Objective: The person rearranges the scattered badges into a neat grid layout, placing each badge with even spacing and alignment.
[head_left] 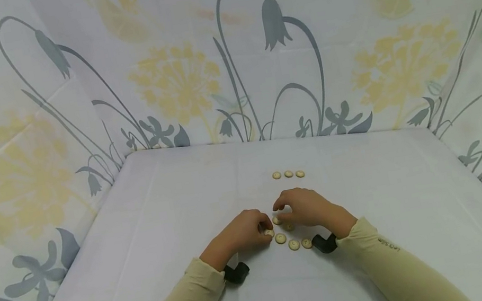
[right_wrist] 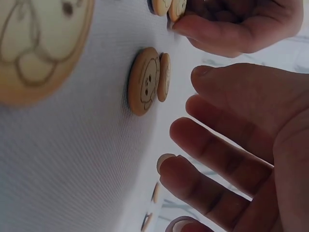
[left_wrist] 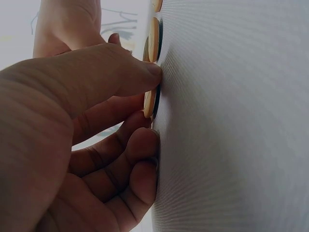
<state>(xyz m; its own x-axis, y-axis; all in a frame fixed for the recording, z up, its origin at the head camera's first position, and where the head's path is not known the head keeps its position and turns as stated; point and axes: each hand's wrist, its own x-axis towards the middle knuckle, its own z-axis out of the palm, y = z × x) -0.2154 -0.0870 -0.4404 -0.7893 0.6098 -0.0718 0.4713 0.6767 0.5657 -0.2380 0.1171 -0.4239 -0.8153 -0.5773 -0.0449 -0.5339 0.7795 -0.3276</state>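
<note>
Low over the white table, my left hand (head_left: 242,232) pinches a round wooden disc (head_left: 268,233) between thumb and fingers, at the left end of a cluster. The left wrist view shows that wooden disc (left_wrist: 148,104) on edge against the cloth, partly behind the thumb. My right hand (head_left: 306,206) hovers over the cluster, fingers apart and loosely bent, holding nothing. Beneath its thumb and fingertips lie two discs, one (head_left: 276,220) left of the other (head_left: 289,227). In the right wrist view a nearby disc (right_wrist: 144,82) bears a line-drawn face.
Three more discs, the middle one (head_left: 289,174) among them, form a short row farther back. Others, such as one disc (head_left: 293,244), curve along the near side of the cluster. The white tabletop (head_left: 172,200) meets flower-printed cloth walls (head_left: 181,32) at the back and sides.
</note>
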